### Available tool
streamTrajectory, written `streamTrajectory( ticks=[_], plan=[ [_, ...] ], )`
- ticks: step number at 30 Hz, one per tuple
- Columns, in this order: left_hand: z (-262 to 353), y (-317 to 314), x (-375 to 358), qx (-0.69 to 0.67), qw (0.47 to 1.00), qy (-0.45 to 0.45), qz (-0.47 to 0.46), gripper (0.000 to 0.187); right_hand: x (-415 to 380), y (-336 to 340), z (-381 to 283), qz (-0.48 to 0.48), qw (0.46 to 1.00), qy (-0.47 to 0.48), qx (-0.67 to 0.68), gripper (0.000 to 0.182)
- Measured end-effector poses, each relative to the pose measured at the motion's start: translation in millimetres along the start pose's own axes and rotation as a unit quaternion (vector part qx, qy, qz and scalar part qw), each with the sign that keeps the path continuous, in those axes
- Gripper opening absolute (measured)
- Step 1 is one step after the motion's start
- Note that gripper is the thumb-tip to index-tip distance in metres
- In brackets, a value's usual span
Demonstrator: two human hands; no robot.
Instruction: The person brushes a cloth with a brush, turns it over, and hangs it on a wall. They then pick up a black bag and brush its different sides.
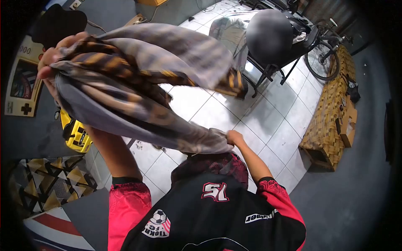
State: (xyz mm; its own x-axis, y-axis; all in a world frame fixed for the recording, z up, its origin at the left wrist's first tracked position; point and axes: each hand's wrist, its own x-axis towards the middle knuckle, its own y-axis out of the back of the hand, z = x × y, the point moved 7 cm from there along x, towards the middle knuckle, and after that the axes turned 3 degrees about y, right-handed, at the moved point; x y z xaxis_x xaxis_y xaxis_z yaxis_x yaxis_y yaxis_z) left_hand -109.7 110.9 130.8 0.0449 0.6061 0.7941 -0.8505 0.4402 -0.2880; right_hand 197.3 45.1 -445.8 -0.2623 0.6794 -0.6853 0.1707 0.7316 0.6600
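Observation:
A large grey cloth with brown and yellow stripes hangs bunched and partly blurred between my two hands. Raised at the upper left, my left hand has its fingers wrapped round one gathered end. My right hand, lower and near the middle, is closed on the other end, just in front of my chest. The cloth's upper part billows out to the right over the tiled floor. My black and pink jersey fills the bottom of the view.
A motorcycle with a blurred round patch over it stands at the upper right, a bicycle behind it. A long woven box lies along the right. At the left are a yellow case and a patterned mat.

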Motion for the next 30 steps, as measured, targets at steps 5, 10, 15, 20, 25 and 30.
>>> streamTrajectory(
  ticks=[5,10,15,20,25,30],
  plan=[
    [34.0,43.4,-10.8,-0.038,0.997,0.062,-0.037,0.03,-36.8,-9.8,97.3,0.144,0.972,-0.179,0.044,0.029],
    [15.3,13.9,-46.4,0.292,0.945,-0.042,0.143,0.03,-31.2,28.5,94.2,0.151,0.948,-0.057,0.274,0.046],
    [-28.6,-36.2,-49.1,0.447,0.891,-0.052,0.069,0.03,-132.1,136.9,-91.6,0.045,0.681,0.207,0.701,0.048],
    [-29.1,-72.0,-47.9,0.558,0.804,-0.196,0.063,0.036,-128.1,103.9,-161.9,-0.087,0.741,0.338,0.574,0.046],
    [-0.9,-40.9,-41.9,0.526,0.812,-0.215,0.133,0.032,-15.2,-20.4,-28.2,-0.019,0.988,0.141,0.052,0.057],
    [17.7,-22.9,-44.7,0.527,0.812,-0.196,0.153,0.029,-25.8,-57.0,89.3,0.09,0.993,-0.079,0.018,0.06]
  ],
)
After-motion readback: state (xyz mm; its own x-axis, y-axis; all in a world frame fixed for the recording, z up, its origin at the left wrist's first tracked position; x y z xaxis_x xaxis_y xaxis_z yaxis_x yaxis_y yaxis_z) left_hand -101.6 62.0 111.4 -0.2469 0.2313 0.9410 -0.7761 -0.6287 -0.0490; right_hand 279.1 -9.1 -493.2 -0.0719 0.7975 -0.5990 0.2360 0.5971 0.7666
